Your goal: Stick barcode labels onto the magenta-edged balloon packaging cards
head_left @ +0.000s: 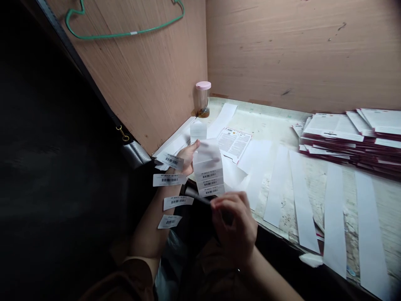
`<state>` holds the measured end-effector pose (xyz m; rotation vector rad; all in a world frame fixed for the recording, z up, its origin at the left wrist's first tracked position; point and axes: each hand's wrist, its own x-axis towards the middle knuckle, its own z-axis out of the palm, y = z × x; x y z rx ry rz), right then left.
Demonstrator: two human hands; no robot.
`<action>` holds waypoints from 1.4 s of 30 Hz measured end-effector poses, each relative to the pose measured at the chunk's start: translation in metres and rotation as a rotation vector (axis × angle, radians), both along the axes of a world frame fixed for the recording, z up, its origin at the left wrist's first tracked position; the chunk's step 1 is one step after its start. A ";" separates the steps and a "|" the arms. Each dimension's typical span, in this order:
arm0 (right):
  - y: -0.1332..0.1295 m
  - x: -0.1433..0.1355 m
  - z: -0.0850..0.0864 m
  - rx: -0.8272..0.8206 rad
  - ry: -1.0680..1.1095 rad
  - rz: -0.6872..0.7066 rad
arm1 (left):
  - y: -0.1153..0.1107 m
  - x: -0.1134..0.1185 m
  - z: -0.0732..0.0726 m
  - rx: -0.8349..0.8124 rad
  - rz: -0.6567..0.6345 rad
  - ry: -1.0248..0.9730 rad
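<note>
My left hand is closed on a label sheet, held by its left edge, thumb on top. Printed barcode labels show on the sheet's lower part; the upper part looks bare. Several peeled barcode labels are stuck in a row along my left wrist and forearm. My right hand, just below the sheet, pinches one end of a thin label. That label is blurred and in shadow, stretching toward my left wrist, and its print cannot be read.
Blank white strips lie along the table's front edge. A printed card lies behind the sheet, and stacked cards stand at right. A pink-lidded jar is in the corner. A green hanger and a dark bag are at left.
</note>
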<state>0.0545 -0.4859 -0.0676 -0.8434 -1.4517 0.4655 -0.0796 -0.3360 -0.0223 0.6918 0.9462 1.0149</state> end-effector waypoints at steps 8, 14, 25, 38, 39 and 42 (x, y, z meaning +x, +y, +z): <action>-0.046 -0.082 -0.063 -0.989 0.525 0.461 | 0.022 0.003 -0.001 -0.049 0.035 -0.061; -0.040 -0.064 -0.084 -0.952 0.289 0.415 | 0.018 0.001 0.000 -0.033 0.023 -0.056; 0.072 0.020 -0.018 -0.052 -0.086 -0.149 | -0.010 0.005 0.003 0.048 -0.058 -0.012; 0.072 0.031 -0.023 0.154 -0.229 -0.309 | -0.014 0.010 -0.003 0.029 -0.064 0.106; 0.072 0.032 -0.023 0.157 -0.226 -0.307 | -0.014 0.010 -0.003 0.014 -0.051 0.102; 0.073 0.032 -0.021 0.157 -0.219 -0.300 | -0.013 0.009 -0.005 -0.004 -0.015 0.104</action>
